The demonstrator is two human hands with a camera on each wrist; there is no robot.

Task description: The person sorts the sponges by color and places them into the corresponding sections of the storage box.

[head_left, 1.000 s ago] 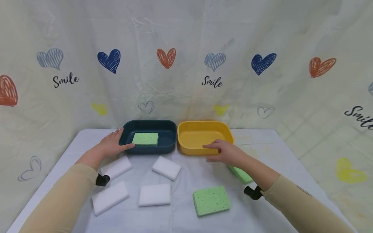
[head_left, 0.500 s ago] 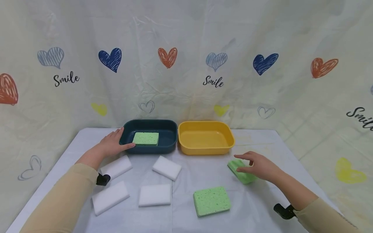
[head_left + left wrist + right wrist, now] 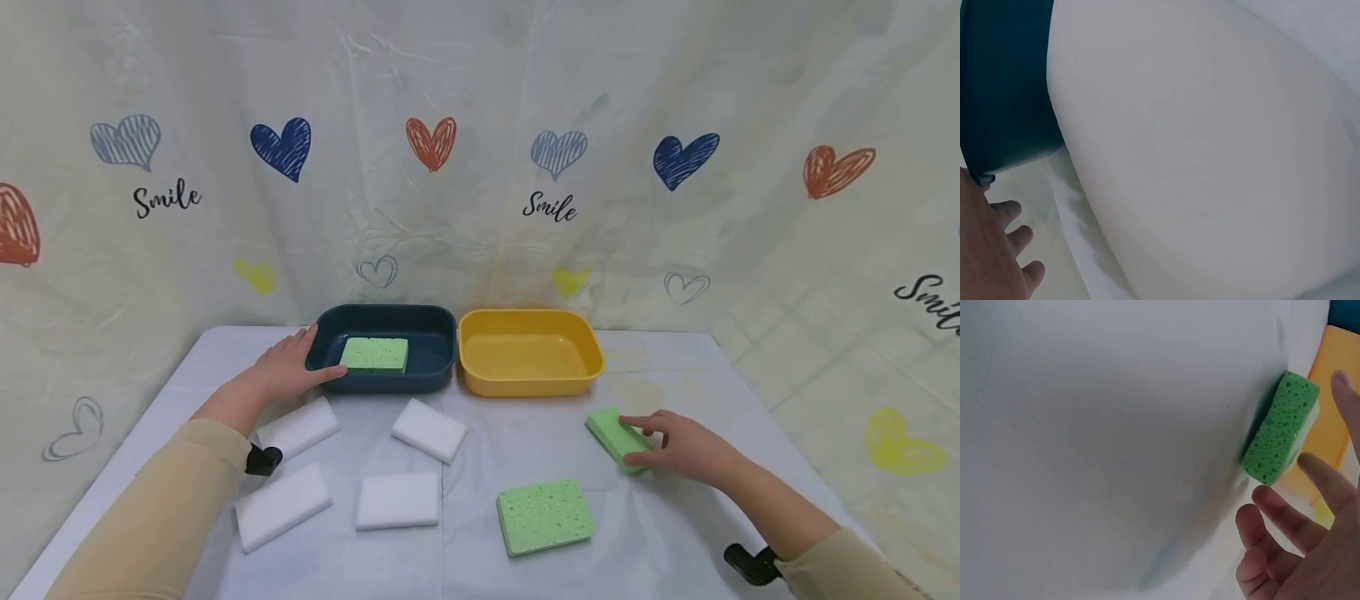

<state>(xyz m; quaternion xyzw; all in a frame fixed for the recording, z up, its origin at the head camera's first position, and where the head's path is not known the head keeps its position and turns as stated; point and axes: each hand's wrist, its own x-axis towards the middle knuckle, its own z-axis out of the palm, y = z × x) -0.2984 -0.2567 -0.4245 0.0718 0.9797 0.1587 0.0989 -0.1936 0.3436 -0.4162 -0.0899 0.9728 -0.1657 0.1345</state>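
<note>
My left hand rests against the left end of the dark teal tray, its fingers extended along the rim. A green sponge lies inside that tray. Over at the right, my right hand hovers at another green sponge, with thumb and forefinger spread above it. In the right wrist view the thumb stands apart from this sponge, while the fingertips are close to its edge; whether they touch is unclear. A third green sponge lies nearer the front.
Beside the teal tray stands a yellow tray with nothing in it. Several white sponge blocks lie on the white-covered table at left and centre. A cloth with printed hearts hangs behind.
My right hand has moved from in front of the yellow tray rightward and toward me, then lowered to the right-hand green sponge. The left hand keeps its place at the teal tray.
</note>
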